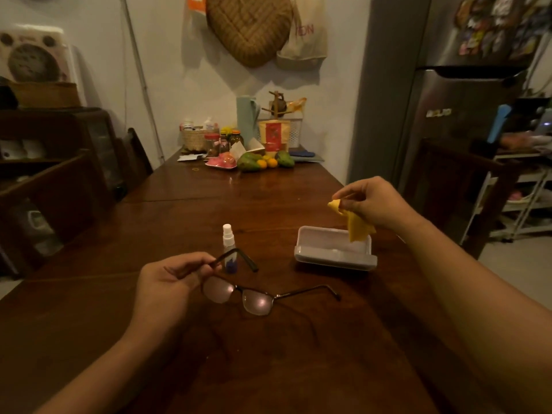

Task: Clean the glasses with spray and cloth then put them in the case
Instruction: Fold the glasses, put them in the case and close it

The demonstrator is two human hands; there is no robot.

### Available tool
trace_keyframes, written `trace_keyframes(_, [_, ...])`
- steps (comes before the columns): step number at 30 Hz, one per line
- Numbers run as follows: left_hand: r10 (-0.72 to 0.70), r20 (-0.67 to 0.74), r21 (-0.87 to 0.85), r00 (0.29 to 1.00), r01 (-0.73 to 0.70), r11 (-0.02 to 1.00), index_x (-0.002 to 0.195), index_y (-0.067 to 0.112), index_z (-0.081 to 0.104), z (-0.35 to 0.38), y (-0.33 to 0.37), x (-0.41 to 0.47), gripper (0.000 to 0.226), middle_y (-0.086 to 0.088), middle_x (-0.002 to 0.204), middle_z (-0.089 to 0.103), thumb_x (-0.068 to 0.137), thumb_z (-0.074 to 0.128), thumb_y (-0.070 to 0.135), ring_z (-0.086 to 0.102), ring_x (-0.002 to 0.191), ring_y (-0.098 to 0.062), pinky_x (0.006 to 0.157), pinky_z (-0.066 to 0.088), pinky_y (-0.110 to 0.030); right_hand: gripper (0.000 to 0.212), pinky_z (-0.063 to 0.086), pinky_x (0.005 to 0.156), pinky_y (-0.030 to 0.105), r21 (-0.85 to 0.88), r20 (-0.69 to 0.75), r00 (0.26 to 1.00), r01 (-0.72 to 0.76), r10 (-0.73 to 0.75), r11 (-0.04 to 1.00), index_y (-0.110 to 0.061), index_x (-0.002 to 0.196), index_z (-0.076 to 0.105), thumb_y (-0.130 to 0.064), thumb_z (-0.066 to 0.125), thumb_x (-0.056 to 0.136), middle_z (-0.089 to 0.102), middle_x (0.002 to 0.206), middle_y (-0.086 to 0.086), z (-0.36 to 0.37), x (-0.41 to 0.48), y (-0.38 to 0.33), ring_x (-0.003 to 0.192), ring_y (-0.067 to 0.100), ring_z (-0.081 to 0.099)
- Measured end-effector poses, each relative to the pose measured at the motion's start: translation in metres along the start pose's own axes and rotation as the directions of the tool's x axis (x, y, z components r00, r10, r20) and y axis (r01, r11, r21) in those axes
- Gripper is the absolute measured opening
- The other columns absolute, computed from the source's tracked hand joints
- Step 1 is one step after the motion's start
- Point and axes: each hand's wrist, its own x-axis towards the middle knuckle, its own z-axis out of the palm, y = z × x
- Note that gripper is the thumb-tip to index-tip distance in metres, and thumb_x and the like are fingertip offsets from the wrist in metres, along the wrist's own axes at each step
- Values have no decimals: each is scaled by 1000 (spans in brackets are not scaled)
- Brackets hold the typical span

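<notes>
Dark-framed glasses (254,298) hang unfolded just above the brown table (268,369), lenses tilted toward me. My left hand (170,282) pinches one temple arm near its hinge. Behind the glasses stands a small white spray bottle (228,245) with blue liquid, upright and untouched. To the right sits an open white case (334,252), its lid raised toward the back. My right hand (370,201) holds a crumpled yellow cloth (355,224) by its top, and the cloth dangles over the case's far right corner.
Fruit (260,162), jars, a basket and a blue roll crowd the table's far end by the wall. A grey fridge (442,115) stands at right, with a dark cabinet and white rack beyond. Dark chairs and shelves line the left side.
</notes>
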Motion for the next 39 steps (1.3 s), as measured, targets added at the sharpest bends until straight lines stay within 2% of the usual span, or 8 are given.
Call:
trace_keyframes(3, [-9, -15, -48, 1000, 8, 999, 78, 23, 77, 6, -4, 3, 35, -2, 83, 78, 83, 65, -10, 74, 84, -18, 73, 55, -32, 27, 46, 72, 27, -94, 49, 999, -9, 13, 996, -47, 78, 66, -22, 72, 87, 63, 91, -21, 4, 5, 16, 89, 3, 57])
trace_keyframes(9, [-11, -21, -72, 1000, 9, 997, 72, 21, 78, 14, -14, 2, 38, 3, 75, 77, 79, 66, -14, 72, 69, -3, 61, 53, -11, 26, 47, 61, 10, -90, 257, 966, 19, 5, 996, -49, 84, 68, -27, 81, 78, 70, 84, -20, 38, 2, 25, 78, -13, 63])
trace_keyframes(18, [5, -9, -42, 1000, -5, 999, 73, 24, 77, 11, -13, 2, 41, 0, 79, 78, 79, 65, -14, 74, 76, -13, 68, 58, -18, 6, 58, 77, 38, -141, 299, 954, 47, -3, 989, -50, 77, 72, -48, 77, 76, 69, 86, -21, 59, 2, 32, 86, 0, 62])
trace_keyframes(24, [22, 14, 6, 1000, -22, 1000, 81, 21, 78, 7, -18, 3, 35, 3, 83, 78, 80, 66, -12, 74, 78, -9, 65, 56, -15, 4, 60, 77, 41, 20, 178, 982, 54, -56, 998, -36, 85, 74, -35, 71, 87, 73, 78, -17, 45, -7, 11, 72, 3, 70])
trace_keyframes(28, [-15, 47, 35, 999, 13, 999, 82, 31, 78, 3, -19, 7, 41, 4, 83, 78, 81, 66, -9, 74, 80, -9, 61, 56, -15, 10, 60, 72, 26, 203, 159, 965, 174, -208, 964, -33, 94, 74, -26, 69, 89, 74, 84, -15, 44, -26, -12, 78, 4, 71])
trace_keyframes(32, [-103, 73, 95, 992, 96, 991, 76, 41, 76, 0, -21, 13, 51, 8, 81, 77, 84, 63, -8, 73, 80, -6, 64, 57, -22, 24, 58, 75, 24, 356, 282, 907, 202, -311, 912, -22, 101, 75, -3, 63, 91, 75, 92, -4, 51, -51, -19, 85, 12, 72])
trace_keyframes(35, [-171, 44, 55, 984, 169, 984, 75, 25, 76, -3, -24, 13, 40, 4, 79, 77, 86, 60, -11, 74, 80, -11, 69, 61, -26, 53, 58, 83, 35, 503, 425, 842, 85, -332, 860, -11, 107, 73, 25, 42, 83, 74, 101, 9, 59, -64, -12, 98, 24, 71])
trace_keyframes(39, [-239, -1, 25, 971, 239, 971, 84, 18, 73, -5, -30, 15, 31, 2, 79, 77, 88, 58, -9, 75, 80, -12, 71, 59, -26, 55, 56, 90, 32, 477, 605, 724, 4, -332, 879, -21, 113, 72, 20, 50, 83, 71, 115, 3, 68, -68, -9, 111, 19, 66])
